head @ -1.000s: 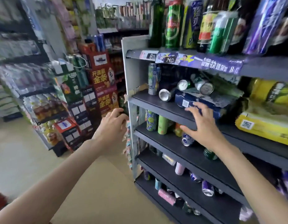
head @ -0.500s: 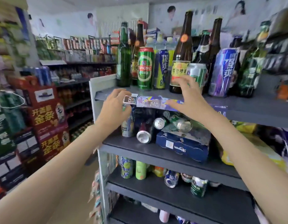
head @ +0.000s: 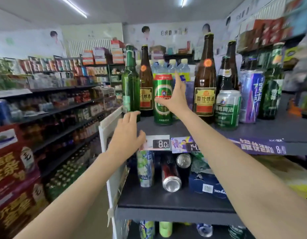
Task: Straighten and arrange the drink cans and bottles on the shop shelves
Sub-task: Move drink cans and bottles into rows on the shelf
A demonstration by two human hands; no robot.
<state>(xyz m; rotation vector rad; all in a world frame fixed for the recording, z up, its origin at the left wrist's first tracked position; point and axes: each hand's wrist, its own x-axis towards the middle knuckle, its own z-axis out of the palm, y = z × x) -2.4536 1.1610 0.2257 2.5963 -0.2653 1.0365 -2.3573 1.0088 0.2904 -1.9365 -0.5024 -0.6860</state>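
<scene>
On the top shelf (head: pixel 183 130) stand a green bottle (head: pixel 130 81), brown bottles (head: pixel 205 80), a tall green can (head: pixel 162 100), a white-green can (head: pixel 227 109) and a purple can (head: pixel 251 95). My right hand (head: pixel 175 99) is open, fingers spread, thumb against the green can's front, forefinger pointing up beside it. My left hand (head: pixel 127 135) is open at the shelf's front left corner, just below the green bottle, fingers near the price tag (head: pixel 160 144). On the shelf below, a dark red can (head: pixel 170 176) and a silver-ended can (head: pixel 183 160) lie on their sides beside an upright pale can (head: pixel 145 168).
A blue carton (head: pixel 208 185) sits on the second shelf under my right forearm, with a yellow pack (head: pixel 297 185) further right. More cans stand on the shelf beneath (head: pixel 164 229). An aisle with stocked shelves (head: pixel 63 107) and red boxes (head: pixel 13 178) runs on the left.
The view has risen from the lower shelves to the top shelf. Both hands moved up: the right from the blue carton to the green can, the left to the shelf's front corner.
</scene>
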